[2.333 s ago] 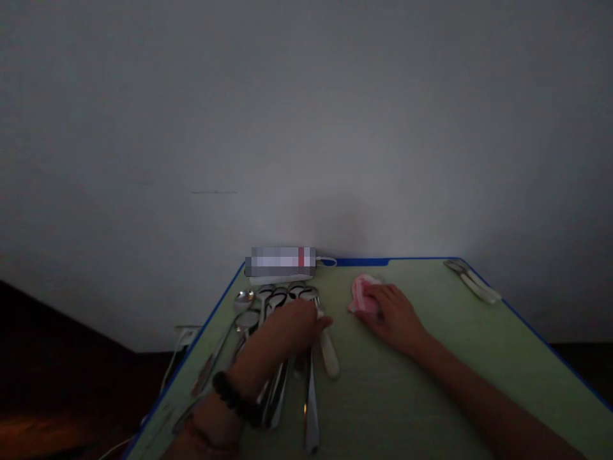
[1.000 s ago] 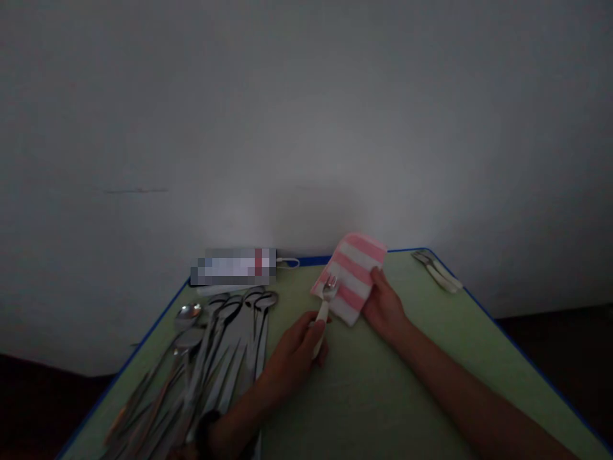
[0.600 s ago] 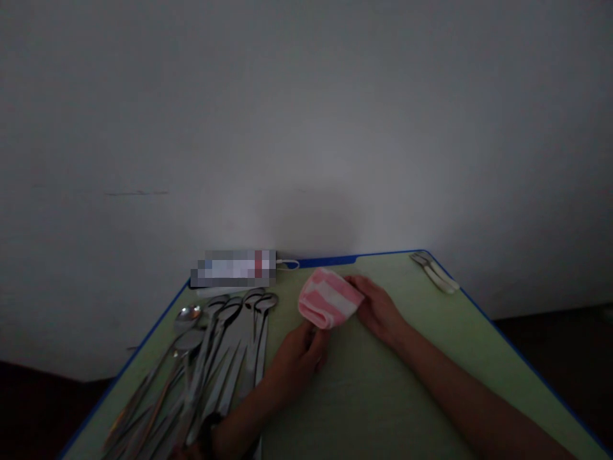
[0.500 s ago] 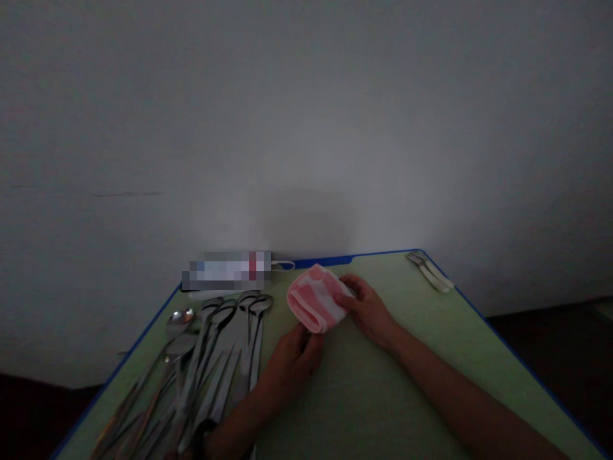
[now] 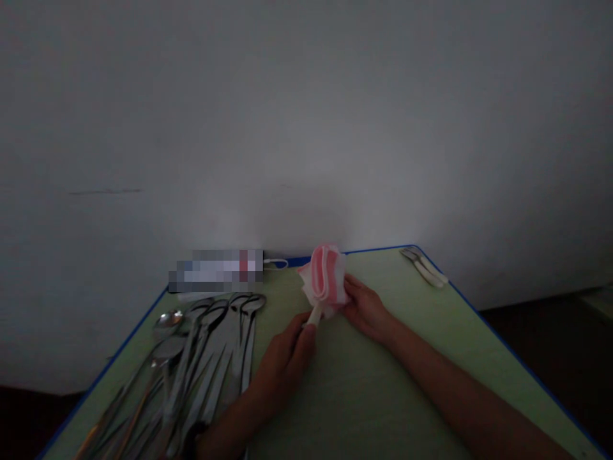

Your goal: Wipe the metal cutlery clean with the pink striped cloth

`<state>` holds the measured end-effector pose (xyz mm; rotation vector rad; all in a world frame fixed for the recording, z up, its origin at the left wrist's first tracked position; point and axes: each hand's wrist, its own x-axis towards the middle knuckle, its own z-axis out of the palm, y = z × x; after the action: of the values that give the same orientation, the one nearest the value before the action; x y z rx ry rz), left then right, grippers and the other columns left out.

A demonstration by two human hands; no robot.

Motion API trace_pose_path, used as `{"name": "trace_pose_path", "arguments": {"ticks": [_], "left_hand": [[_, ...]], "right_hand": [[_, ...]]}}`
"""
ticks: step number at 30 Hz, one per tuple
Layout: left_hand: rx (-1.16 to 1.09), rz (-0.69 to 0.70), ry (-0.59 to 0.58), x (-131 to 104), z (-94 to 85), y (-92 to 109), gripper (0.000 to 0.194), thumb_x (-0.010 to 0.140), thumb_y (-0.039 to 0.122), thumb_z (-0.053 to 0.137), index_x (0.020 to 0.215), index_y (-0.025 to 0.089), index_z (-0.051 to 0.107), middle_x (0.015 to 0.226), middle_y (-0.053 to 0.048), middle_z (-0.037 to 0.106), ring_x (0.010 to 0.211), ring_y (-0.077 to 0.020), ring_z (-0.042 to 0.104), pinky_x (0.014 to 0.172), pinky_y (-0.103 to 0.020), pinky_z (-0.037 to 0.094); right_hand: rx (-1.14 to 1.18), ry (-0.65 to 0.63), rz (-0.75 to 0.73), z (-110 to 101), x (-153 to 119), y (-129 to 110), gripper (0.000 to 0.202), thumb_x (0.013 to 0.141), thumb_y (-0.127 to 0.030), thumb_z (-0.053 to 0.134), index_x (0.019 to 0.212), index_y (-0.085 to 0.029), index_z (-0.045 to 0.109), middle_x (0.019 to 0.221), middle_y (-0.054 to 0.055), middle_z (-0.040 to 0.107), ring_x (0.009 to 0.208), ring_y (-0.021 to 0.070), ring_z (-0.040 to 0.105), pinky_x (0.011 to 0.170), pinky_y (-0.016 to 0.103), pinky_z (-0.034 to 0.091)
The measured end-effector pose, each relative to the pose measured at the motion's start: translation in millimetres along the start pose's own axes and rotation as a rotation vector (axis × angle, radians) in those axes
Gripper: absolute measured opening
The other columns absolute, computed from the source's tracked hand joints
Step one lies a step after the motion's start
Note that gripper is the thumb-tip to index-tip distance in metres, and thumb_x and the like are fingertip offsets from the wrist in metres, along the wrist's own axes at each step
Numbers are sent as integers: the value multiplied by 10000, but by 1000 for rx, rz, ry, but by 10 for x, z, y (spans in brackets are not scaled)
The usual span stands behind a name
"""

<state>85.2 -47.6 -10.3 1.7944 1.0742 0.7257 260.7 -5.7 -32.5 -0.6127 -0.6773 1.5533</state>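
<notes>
My left hand [image 5: 285, 361] is closed around the pale handle of a white-handled utensil [image 5: 315, 315]. The utensil's head is hidden inside a folded pink-and-white striped cloth [image 5: 326, 271], so its kind does not show. On the cloth's right side, my right hand [image 5: 366, 310] grips the fabric with bent fingers, wrapping it around the utensil. Both hands are above the middle of the green table.
Several metal spoons [image 5: 211, 319] and other long cutlery lie at the left of the table [image 5: 373, 396]. Behind them is a blurred-out device [image 5: 220, 269] with a white cable [image 5: 278, 262]. White-handled forks [image 5: 426, 268] lie at the far right corner. A wall [image 5: 306, 128] rises behind.
The cloth has turned more upright and moved slightly up, with its folded edge now facing me. The pale handle in my left hand has come into view below it.
</notes>
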Motion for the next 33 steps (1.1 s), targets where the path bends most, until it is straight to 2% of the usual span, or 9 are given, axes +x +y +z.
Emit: {"name": "trace_pose_path", "arguments": {"ticks": [4,9,13,17,20,22,25,29,33], "left_hand": [[70,-5,-20,6,-3,41,388,883,385,338,1159,159,490,751,-29,603,642,-160,538,601,-238,418],[102,17,35,19,4,38,365,879,373,342,1144,187,509,907,-64,627,802,-195,578,738,-265,427],[103,6,24,21,22,15,368,877,371,345,1150,184,507,846,-54,632,739,-188,582,700,-265,438],[5,-12,60,19,49,-30,363,867,379,371,1137,180,509,910,-61,619,756,-171,570,702,-240,440],[-83,-65,56,19,54,-49,396,873,423,348,1121,157,504,831,-51,588,698,-155,534,648,-232,441],[-124,-89,8,19,49,-44,420,880,449,316,1113,148,494,740,-25,547,629,-141,494,576,-221,426],[-116,-81,-26,20,42,-24,418,887,452,298,1111,148,478,668,4,494,577,-130,459,526,-213,391],[-46,-73,-21,20,46,-13,394,885,438,303,1106,157,468,660,4,512,574,-136,478,529,-220,377],[35,-57,-13,17,50,-17,372,886,420,311,1116,167,458,632,13,521,564,-142,486,544,-227,369]], "right_hand": [[-9,-97,18,55,-42,-46,189,742,-211,559,900,-137,632,900,53,673,830,170,603,853,326,424],[75,-139,199,-3,-45,-53,257,802,-329,487,942,-154,613,891,52,681,839,188,615,828,368,444],[67,-132,136,-29,-56,-46,200,801,-285,525,963,-185,589,915,25,673,831,155,611,805,323,454],[39,-21,66,-29,-36,-10,183,744,-211,610,922,-181,578,877,15,670,748,126,609,756,276,463],[101,59,-13,-28,-5,-3,141,746,-207,602,884,-194,574,858,0,667,753,118,603,751,263,463],[152,60,-30,-28,-1,-22,156,749,-174,582,895,-227,564,878,-21,665,786,112,600,769,271,459],[181,-24,66,-35,-24,-72,173,749,-137,532,893,-225,570,870,-17,668,803,127,600,779,300,458],[204,-97,187,-35,-54,-131,187,774,-257,468,882,-179,599,864,31,675,802,166,605,769,334,464],[53,9,9,33,-49,-134,207,746,-345,520,815,-180,624,795,31,678,814,196,612,783,351,469]]}}
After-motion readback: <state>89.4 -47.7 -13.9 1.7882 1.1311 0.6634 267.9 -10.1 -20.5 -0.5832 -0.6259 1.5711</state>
